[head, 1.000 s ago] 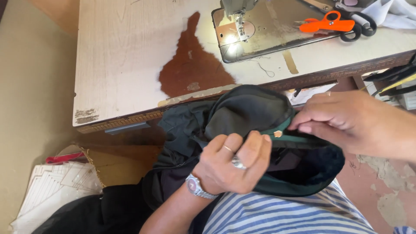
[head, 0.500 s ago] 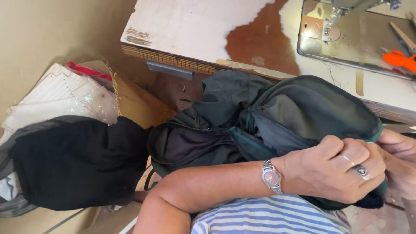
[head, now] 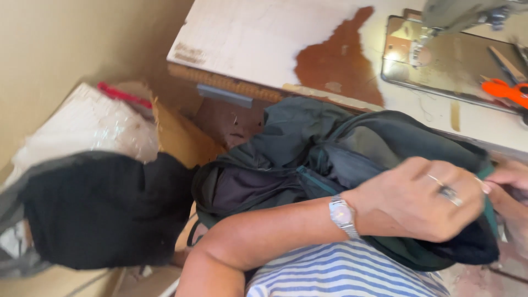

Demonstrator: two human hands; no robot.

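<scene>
A dark green and black backpack [head: 308, 148] lies bunched in my lap, below the edge of a worn sewing table [head: 264, 44]. My left hand [head: 423, 201], with rings and a silver wristwatch, is closed over the bag's right side by a green trim. My right hand [head: 509, 192] shows only partly at the right edge, fingers pinching the same green trim. What lies under my palms is hidden.
A sewing machine's metal bed [head: 456, 60] sits on the table at upper right with orange-handled scissors [head: 506, 91] beside it. At left, a black fabric heap [head: 93, 209] rests on a cardboard box [head: 176, 137], with a white plastic-wrapped bundle [head: 93, 121] behind, against a beige wall.
The view has swung left and down, bringing the black heap and box into sight. Both hands stay on the backpack's right side, now near the frame's right edge.
</scene>
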